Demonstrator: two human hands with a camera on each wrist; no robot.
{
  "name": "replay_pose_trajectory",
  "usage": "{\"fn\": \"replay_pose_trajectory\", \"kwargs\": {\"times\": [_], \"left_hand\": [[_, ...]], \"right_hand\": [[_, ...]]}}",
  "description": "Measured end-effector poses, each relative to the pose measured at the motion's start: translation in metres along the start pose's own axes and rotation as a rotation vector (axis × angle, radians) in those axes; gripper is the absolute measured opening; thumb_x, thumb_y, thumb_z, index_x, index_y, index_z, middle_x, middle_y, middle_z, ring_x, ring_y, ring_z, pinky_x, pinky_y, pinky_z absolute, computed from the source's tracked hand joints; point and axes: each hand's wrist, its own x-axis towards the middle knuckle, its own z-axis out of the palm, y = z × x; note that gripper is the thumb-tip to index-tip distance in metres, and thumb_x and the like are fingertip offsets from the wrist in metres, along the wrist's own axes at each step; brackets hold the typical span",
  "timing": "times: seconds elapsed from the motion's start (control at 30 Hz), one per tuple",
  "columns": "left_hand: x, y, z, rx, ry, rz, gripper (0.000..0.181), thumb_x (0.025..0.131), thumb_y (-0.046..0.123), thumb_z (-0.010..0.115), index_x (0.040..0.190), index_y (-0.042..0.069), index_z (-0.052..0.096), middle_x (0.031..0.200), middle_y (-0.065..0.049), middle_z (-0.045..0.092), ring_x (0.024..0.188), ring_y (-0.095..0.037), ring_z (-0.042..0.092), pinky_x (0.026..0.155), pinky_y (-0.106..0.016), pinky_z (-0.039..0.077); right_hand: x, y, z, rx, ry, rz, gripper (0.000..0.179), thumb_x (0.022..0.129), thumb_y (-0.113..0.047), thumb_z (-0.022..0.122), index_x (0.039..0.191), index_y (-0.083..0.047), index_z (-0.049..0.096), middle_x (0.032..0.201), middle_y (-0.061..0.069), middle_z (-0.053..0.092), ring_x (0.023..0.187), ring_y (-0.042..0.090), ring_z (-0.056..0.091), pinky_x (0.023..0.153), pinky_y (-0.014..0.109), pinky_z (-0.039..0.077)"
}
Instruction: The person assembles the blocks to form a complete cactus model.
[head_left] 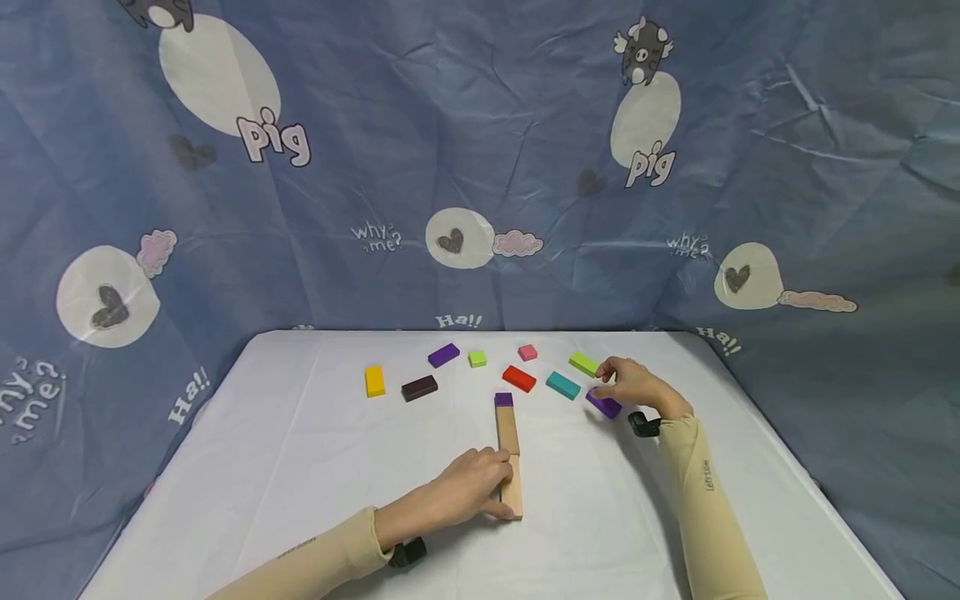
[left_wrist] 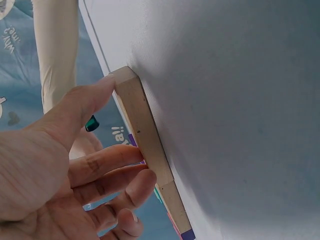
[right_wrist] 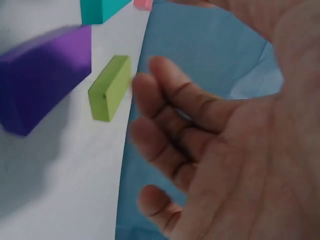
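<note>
In the head view, my left hand [head_left: 463, 490] holds the nearer of two plain wooden blocks [head_left: 514, 493]. Its thumb presses the near end and its fingers lie along the side. The farther wooden block [head_left: 507, 431] continues the line, with a small purple piece [head_left: 504, 399] at its far end. Over on the right, my right hand [head_left: 637, 388] hovers close by a purple block [head_left: 604, 404] and a lime block [head_left: 582, 363]. Loosely bent fingers [right_wrist: 150, 140] hold nothing in the right wrist view, where the purple block [right_wrist: 45, 80] is apart from them.
Across the back of the white table [head_left: 300, 467] lie teal [head_left: 563, 385], red [head_left: 519, 378], pink [head_left: 527, 352], small lime [head_left: 477, 358], purple [head_left: 444, 355], dark brown [head_left: 419, 387] and yellow [head_left: 375, 381] blocks. A blue printed cloth [head_left: 465, 150] hangs behind.
</note>
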Motion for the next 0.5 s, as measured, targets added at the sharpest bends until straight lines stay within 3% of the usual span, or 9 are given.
{"fn": "replay_pose_trajectory", "kwargs": {"times": [0.27, 0.5], "left_hand": [[-0.0004, 0.0000, 0.0001, -0.005, 0.003, 0.001, 0.039, 0.071, 0.049, 0.079, 0.087, 0.014, 0.070, 0.078, 0.010, 0.049, 0.065, -0.004, 0.037, 0.059, -0.021, 0.034], [0.0000, 0.0000, 0.0008, -0.017, 0.000, -0.002, 0.039, 0.071, 0.048, 0.080, 0.088, 0.014, 0.071, 0.078, 0.010, 0.050, 0.066, -0.004, 0.037, 0.059, -0.020, 0.034]], "right_hand": [[-0.0032, 0.0071, 0.0022, 0.015, -0.122, 0.096, 0.040, 0.081, -0.033, 0.075, 0.103, -0.003, 0.059, 0.094, 0.006, 0.063, 0.084, 0.018, 0.056, 0.076, 0.034, 0.046], [-0.0042, 0.0109, 0.0051, -0.016, -0.128, 0.115, 0.041, 0.079, -0.028, 0.077, 0.105, 0.000, 0.060, 0.097, 0.008, 0.064, 0.085, 0.018, 0.057, 0.079, 0.037, 0.048]]}}
